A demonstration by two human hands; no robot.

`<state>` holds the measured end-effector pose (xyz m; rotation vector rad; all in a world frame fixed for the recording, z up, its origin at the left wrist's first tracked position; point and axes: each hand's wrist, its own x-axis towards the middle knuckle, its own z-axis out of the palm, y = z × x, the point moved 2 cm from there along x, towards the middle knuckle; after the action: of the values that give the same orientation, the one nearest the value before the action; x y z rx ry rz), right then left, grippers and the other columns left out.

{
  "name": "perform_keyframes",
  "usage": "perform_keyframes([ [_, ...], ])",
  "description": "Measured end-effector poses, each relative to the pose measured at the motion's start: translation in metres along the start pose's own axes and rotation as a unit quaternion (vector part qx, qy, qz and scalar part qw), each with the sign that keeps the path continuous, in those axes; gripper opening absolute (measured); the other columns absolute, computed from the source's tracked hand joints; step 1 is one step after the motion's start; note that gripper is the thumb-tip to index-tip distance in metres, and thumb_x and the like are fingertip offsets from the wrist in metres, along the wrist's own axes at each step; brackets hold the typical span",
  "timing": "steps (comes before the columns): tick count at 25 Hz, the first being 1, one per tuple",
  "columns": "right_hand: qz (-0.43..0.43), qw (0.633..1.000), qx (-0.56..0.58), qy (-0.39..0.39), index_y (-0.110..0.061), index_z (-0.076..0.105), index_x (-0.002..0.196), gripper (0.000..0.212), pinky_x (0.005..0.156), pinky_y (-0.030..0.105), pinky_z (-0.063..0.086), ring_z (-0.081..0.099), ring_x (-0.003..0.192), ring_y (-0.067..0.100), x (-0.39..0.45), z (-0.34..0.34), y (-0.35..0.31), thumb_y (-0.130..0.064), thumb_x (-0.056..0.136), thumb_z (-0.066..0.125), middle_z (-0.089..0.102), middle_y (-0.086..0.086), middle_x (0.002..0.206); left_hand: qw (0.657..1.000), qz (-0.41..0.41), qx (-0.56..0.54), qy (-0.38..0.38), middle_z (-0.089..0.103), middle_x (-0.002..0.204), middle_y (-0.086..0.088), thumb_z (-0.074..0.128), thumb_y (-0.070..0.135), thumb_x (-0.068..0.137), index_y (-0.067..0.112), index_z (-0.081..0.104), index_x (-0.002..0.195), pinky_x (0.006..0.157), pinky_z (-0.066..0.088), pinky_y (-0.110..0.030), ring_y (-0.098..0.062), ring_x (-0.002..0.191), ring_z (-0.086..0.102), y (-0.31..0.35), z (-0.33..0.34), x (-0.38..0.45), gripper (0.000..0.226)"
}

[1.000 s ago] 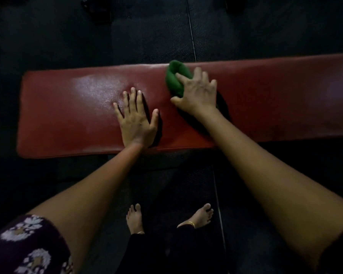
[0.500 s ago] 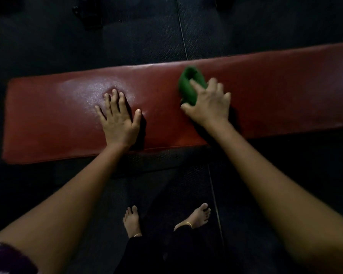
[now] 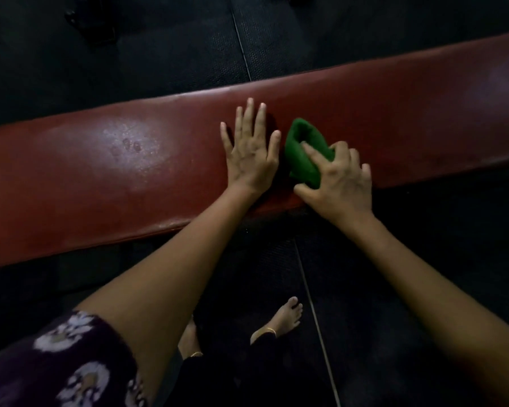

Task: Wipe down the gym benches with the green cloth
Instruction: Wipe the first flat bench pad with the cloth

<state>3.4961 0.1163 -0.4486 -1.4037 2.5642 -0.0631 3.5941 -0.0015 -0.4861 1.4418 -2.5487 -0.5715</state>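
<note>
Your right hand [image 3: 340, 179] clamps the bunched green cloth [image 3: 303, 152] just beside your flat, spread left hand [image 3: 250, 154], with the desk [image 3: 423, 118] running long to both sides.

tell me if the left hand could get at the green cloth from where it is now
Probably yes. The left hand lies flat on the red bench right beside the green cloth, nothing between them, though the right hand grips the cloth's near side.
</note>
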Motion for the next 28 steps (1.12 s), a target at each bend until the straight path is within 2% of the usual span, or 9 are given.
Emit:
perform_keyframes([
  [2, -0.026, 0.999, -0.016, -0.009, -0.037, 0.033, 0.144, 0.071, 0.09, 0.044, 0.037, 0.042, 0.112, 0.031, 0.001, -0.005, 0.028, -0.053, 0.08, 0.058, 0.04, 0.012, 0.127, 0.999, 0.004, 0.047, 0.0, 0.009, 0.159, 0.002, 0.022, 0.045, 0.1, 0.022, 0.017, 0.15, 0.114, -0.011, -0.043, -0.018, 0.146, 0.0, 0.007, 0.013, 0.002, 0.055],
  [3, 0.01, 1.0, -0.022, -0.001, -0.034, 0.035, 0.143, 0.07, 0.09, 0.045, 0.038, 0.041, 0.112, 0.033, 0.007, -0.009, 0.053, -0.052, 0.08, 0.059, 0.04, 0.014, 0.127, 0.998, 0.002, 0.057, 0.005, 0.012, 0.158, 0.002, 0.019, 0.047, 0.098, 0.023, 0.019, 0.15, 0.115, -0.01, -0.043, -0.018, 0.146, 0.001, 0.007, 0.016, 0.002, 0.057],
  [8, 0.313, 0.947, 0.065, 0.036, -0.023, 0.043, 0.14, 0.065, 0.099, 0.05, 0.036, 0.039, 0.12, 0.039, 0.025, -0.023, 0.134, -0.049, 0.082, 0.057, 0.038, 0.02, 0.132, 0.997, 0.01, 0.071, 0.023, 0.019, 0.157, -0.001, 0.018, 0.052, 0.093, 0.021, 0.025, 0.148, 0.115, -0.005, -0.046, -0.022, 0.146, 0.007, 0.006, 0.022, 0.0, 0.064],
  [10, 0.255, 0.965, 0.055, 0.02, -0.025, 0.042, 0.14, 0.065, 0.097, 0.049, 0.036, 0.039, 0.119, 0.038, 0.029, -0.019, 0.102, -0.051, 0.082, 0.056, 0.039, 0.018, 0.131, 0.997, 0.008, 0.069, 0.022, 0.021, 0.156, -0.002, 0.017, 0.052, 0.091, 0.02, 0.026, 0.148, 0.116, -0.003, -0.047, -0.023, 0.146, 0.009, 0.005, 0.022, 0.0, 0.066],
  [13, 0.042, 0.998, 0.021, -0.035, -0.033, 0.035, 0.143, 0.068, 0.095, 0.044, 0.036, 0.039, 0.118, 0.032, 0.033, -0.016, 0.056, -0.055, 0.082, 0.056, 0.038, 0.013, 0.13, 0.997, 0.006, 0.068, 0.025, 0.022, 0.156, -0.002, 0.016, 0.052, 0.09, 0.02, 0.027, 0.148, 0.115, -0.003, -0.047, -0.023, 0.146, 0.01, 0.007, 0.02, -0.001, 0.067],
  [14, 0.017, 0.999, 0.009, -0.038, -0.036, 0.034, 0.143, 0.068, 0.096, 0.044, 0.036, 0.039, 0.119, 0.031, 0.039, -0.018, 0.06, -0.055, 0.082, 0.056, 0.038, 0.012, 0.13, 0.997, 0.005, 0.067, 0.025, 0.023, 0.156, -0.002, 0.017, 0.052, 0.089, 0.02, 0.028, 0.147, 0.115, -0.003, -0.047, -0.023, 0.146, 0.011, 0.008, 0.02, -0.001, 0.067],
  [19, 0.266, 0.958, 0.103, -0.004, -0.029, 0.039, 0.141, 0.065, 0.1, 0.047, 0.034, 0.037, 0.124, 0.036, 0.084, -0.044, 0.124, -0.053, 0.083, 0.056, 0.037, 0.015, 0.135, 0.997, 0.008, 0.068, 0.043, 0.025, 0.155, -0.002, 0.02, 0.051, 0.091, 0.019, 0.03, 0.147, 0.115, -0.002, -0.047, -0.023, 0.145, 0.013, 0.012, 0.019, 0.004, 0.065],
  [25, -0.007, 1.0, -0.011, -0.022, -0.036, 0.037, 0.142, 0.066, 0.096, 0.044, 0.033, 0.039, 0.119, 0.031, 0.086, -0.03, 0.058, -0.053, 0.082, 0.057, 0.039, 0.012, 0.132, 0.996, 0.007, 0.076, 0.039, 0.028, 0.154, -0.004, 0.025, 0.049, 0.092, 0.018, 0.032, 0.146, 0.115, -0.001, -0.047, -0.025, 0.145, 0.015, 0.012, 0.02, 0.001, 0.063],
  [28, 0.12, 0.992, 0.031, -0.024, -0.035, 0.037, 0.141, 0.066, 0.099, 0.046, 0.033, 0.037, 0.123, 0.033, 0.109, -0.043, 0.107, -0.053, 0.082, 0.058, 0.037, 0.013, 0.135, 0.996, 0.004, 0.076, 0.036, 0.028, 0.154, -0.005, 0.026, 0.049, 0.092, 0.018, 0.033, 0.146, 0.115, -0.002, -0.046, -0.025, 0.144, 0.016, 0.015, 0.019, 0.004, 0.062],
])
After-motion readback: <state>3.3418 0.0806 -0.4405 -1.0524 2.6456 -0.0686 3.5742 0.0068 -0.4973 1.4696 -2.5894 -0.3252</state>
